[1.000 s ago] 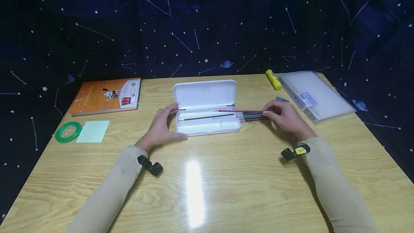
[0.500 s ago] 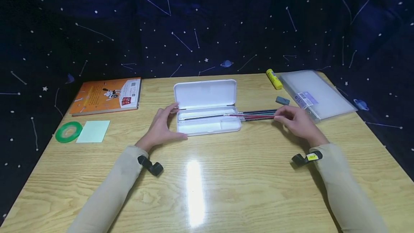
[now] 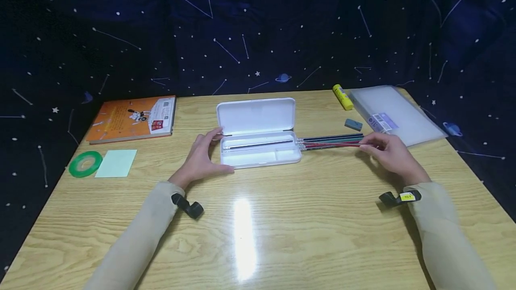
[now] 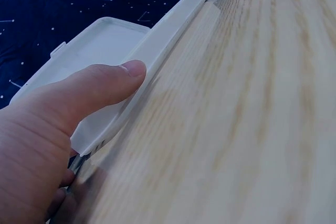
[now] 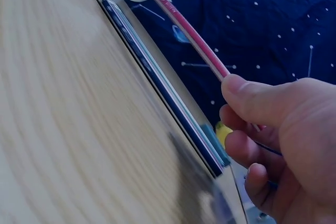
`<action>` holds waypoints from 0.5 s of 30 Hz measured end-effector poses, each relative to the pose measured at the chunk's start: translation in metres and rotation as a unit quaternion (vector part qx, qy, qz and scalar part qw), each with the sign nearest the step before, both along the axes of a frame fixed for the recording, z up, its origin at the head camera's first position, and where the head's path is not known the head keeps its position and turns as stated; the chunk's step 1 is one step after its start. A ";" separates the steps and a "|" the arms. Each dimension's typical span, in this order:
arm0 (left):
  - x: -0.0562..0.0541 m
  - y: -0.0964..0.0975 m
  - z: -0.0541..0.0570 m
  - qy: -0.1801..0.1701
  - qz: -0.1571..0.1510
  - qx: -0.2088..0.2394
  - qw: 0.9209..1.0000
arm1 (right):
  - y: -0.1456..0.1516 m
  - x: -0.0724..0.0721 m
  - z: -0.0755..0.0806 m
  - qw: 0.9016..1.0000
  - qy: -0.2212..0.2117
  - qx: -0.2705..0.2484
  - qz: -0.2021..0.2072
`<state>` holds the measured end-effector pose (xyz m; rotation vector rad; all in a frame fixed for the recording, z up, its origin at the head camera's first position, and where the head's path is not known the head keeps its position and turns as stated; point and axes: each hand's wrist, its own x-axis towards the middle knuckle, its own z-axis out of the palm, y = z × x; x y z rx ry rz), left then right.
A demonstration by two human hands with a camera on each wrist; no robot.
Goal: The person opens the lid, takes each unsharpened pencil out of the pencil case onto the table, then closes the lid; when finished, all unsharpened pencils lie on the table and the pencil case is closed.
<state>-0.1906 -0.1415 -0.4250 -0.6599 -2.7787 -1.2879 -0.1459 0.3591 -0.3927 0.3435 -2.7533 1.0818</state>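
Observation:
In the head view a white pencil case (image 3: 246,160) lies with its lid raised, and one dark pencil (image 3: 262,145) is inside it. My left hand (image 3: 197,158) grips the case's left end; the thumb presses the front wall (image 4: 157,45) in the left wrist view, and the other fingers are mostly hidden behind. My right hand (image 3: 391,155) pinches a red pencil (image 5: 184,27) near one end between thumb and fingers. That pencil slants above several pencils (image 5: 160,87) lying side by side on the table, their eraser ends right at the case's right side.
Behind the pencils are a blue-grey eraser (image 3: 353,124), a yellow glue stick (image 3: 342,97) and a clear plastic file case (image 3: 407,115). At the left lie an orange book (image 3: 117,122), a roll of green tape (image 3: 75,168) and a pale green paper pad (image 3: 116,164).
My right hand has moved to the right, drawing the red pencil from over the pencil case to above the other pencils. The left hand and the case have stayed in place.

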 end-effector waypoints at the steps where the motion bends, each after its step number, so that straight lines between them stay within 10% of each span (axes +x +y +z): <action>1: 0.000 0.000 0.000 -0.002 0.001 0.000 1.000 | 0.002 0.000 0.000 1.000 0.003 0.006 -0.002; 15: 0.001 0.001 0.000 -0.006 0.005 -0.002 1.000 | 0.021 0.001 -0.008 0.999 -0.026 0.025 -0.005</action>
